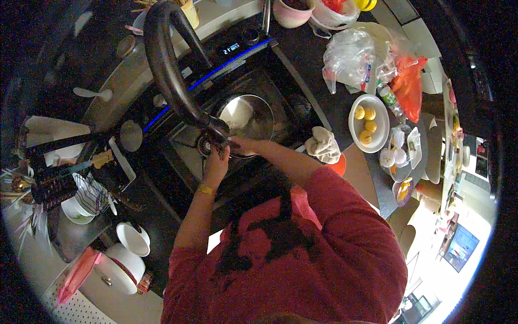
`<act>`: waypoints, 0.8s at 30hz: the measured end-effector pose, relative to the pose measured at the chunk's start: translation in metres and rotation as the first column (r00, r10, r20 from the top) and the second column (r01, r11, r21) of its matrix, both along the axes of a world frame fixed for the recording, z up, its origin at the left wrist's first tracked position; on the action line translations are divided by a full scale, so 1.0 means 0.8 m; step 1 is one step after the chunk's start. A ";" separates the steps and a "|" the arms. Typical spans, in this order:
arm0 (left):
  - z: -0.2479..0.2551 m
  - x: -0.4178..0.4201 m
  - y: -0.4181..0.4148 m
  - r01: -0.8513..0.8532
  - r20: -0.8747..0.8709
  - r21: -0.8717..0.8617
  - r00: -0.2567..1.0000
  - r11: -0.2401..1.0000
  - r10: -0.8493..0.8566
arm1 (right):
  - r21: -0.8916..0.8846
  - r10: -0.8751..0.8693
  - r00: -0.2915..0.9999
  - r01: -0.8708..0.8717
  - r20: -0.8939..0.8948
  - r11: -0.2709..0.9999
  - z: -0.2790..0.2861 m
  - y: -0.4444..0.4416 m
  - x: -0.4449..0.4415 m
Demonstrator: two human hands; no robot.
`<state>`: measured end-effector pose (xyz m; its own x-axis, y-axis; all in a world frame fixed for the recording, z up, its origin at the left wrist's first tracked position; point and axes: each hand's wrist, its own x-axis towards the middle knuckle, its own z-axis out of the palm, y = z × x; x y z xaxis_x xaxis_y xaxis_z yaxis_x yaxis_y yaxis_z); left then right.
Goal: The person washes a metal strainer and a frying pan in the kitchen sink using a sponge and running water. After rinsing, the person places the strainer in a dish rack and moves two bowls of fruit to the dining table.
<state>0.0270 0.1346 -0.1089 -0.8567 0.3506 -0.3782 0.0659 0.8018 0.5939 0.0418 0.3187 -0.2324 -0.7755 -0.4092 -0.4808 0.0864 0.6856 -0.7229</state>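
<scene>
Both hands are close together beneath the spout of a dark kitchen faucet (172, 81), over a black sink (259, 83). My left hand (217, 163) reaches up below the spout, beside the round drain (204, 145); a yellow band circles that wrist. From the right comes my right hand (245, 146), at the near rim of a round, shiny metal bowl (265, 115). Its fingers are partly behind the spout, so whether it grips the rim cannot be made out. A whitish patch shows inside the bowl, either contents or glare.
Right of the sink lie a crumpled cloth (323, 146), a white bowl (369, 141) of yellow round pieces, plastic bags (350, 56) and a red bag (406, 87). Leftward stand a dish rack (52, 182), white bowls (133, 239) and a lidded white pot (117, 275).
</scene>
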 end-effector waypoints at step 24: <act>-0.065 -0.047 -0.067 0.557 0.064 -0.033 0.830 0.830 -0.554 | 0.234 0.212 0.977 -0.214 0.032 0.949 0.007 0.087 -0.017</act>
<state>-0.0110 0.0813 -0.1609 -0.5023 0.7421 -0.4439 0.4802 0.6663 0.5705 0.0284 0.3881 -0.2266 -0.6794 -0.4396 -0.5876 -0.0759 0.8386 -0.5395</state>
